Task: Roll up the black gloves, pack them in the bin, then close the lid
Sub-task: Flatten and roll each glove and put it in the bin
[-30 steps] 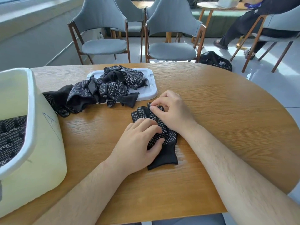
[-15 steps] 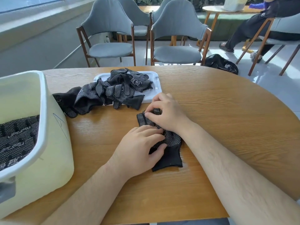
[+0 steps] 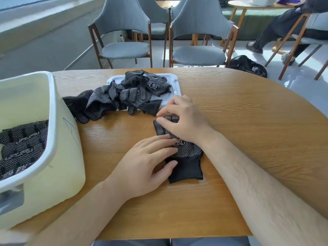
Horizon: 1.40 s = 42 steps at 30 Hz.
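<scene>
Pinching the glove [image 3: 185,153], right fingers [image 3: 167,119] curl, left fingers [image 3: 158,140] press it flat; pile [image 3: 124,96] behind.

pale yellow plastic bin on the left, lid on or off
Off: the pale yellow plastic bin stands open-topped, black dotted gloves visible inside.

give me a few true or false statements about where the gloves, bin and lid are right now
1. The left hand and the right hand both rest on one glove on the table. True.
2. The bin is empty. False: packed gloves lie inside it.
3. The lid is on the bin. False: it lies on the table under the loose pile.
4. The right hand's fingers curl at the glove's finger end. True.
</scene>
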Each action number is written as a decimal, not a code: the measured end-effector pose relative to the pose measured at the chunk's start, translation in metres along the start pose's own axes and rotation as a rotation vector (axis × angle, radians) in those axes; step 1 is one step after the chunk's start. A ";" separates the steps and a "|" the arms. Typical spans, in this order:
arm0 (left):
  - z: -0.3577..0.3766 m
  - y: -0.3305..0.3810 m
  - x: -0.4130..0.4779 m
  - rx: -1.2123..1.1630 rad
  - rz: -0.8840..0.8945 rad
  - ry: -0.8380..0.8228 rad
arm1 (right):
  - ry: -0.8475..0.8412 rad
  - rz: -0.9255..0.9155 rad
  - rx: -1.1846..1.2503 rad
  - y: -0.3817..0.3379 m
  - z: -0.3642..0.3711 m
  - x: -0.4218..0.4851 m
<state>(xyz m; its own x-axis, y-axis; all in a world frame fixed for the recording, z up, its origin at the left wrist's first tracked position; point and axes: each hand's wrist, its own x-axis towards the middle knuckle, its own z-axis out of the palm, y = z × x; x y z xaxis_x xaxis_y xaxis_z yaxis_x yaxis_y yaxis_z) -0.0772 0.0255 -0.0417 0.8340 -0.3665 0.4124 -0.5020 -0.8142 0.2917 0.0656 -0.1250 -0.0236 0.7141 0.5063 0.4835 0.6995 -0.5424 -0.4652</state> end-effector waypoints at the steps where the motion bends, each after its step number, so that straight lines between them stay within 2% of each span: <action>1: -0.001 0.000 0.001 0.005 -0.016 0.007 | -0.050 -0.015 -0.029 -0.002 0.001 0.001; 4: 0.001 0.001 0.003 0.024 -0.037 -0.003 | -0.146 -0.008 -0.083 -0.004 0.007 0.001; 9: 0.002 0.001 0.002 0.019 -0.033 0.005 | 0.007 -0.026 -0.034 -0.003 0.009 -0.003; 13: 0.004 0.000 0.000 0.037 -0.047 0.019 | -0.080 0.023 -0.085 -0.001 0.011 -0.003; 17: 0.003 0.002 0.001 0.050 -0.161 0.057 | 0.056 0.077 -0.042 0.003 0.003 -0.004; 20: 0.004 0.003 0.002 0.081 -0.232 0.030 | -0.001 0.141 -0.043 0.010 -0.006 -0.008; 23: 0.005 0.003 0.002 0.105 -0.237 -0.003 | -0.110 0.210 -0.097 0.014 -0.009 -0.011; 29: 0.001 0.006 0.002 0.111 -0.209 -0.002 | -0.028 0.283 -0.017 0.019 -0.009 -0.008; 31: -0.001 0.007 0.004 0.109 -0.183 -0.024 | -0.073 0.330 0.007 0.024 -0.017 -0.013; 34: 0.000 0.006 0.005 0.117 -0.173 -0.083 | -0.136 0.390 -0.087 0.030 -0.021 -0.017; 37: 0.002 0.004 0.006 0.123 -0.177 -0.087 | -0.070 0.407 -0.100 0.029 -0.017 -0.014; 40: 0.002 0.004 0.004 0.121 -0.173 -0.083 | -0.026 0.429 0.009 0.030 -0.018 -0.016; 42: 0.002 0.004 0.003 0.114 -0.168 -0.073 | -0.053 0.455 0.113 0.034 -0.025 -0.021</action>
<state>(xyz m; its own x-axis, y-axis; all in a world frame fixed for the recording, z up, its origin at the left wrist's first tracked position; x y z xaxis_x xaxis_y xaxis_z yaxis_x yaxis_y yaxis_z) -0.0758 0.0203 -0.0411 0.9205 -0.2493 0.3010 -0.3285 -0.9107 0.2503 0.0735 -0.1711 -0.0312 0.9471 0.2691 0.1751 0.3119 -0.6422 -0.7002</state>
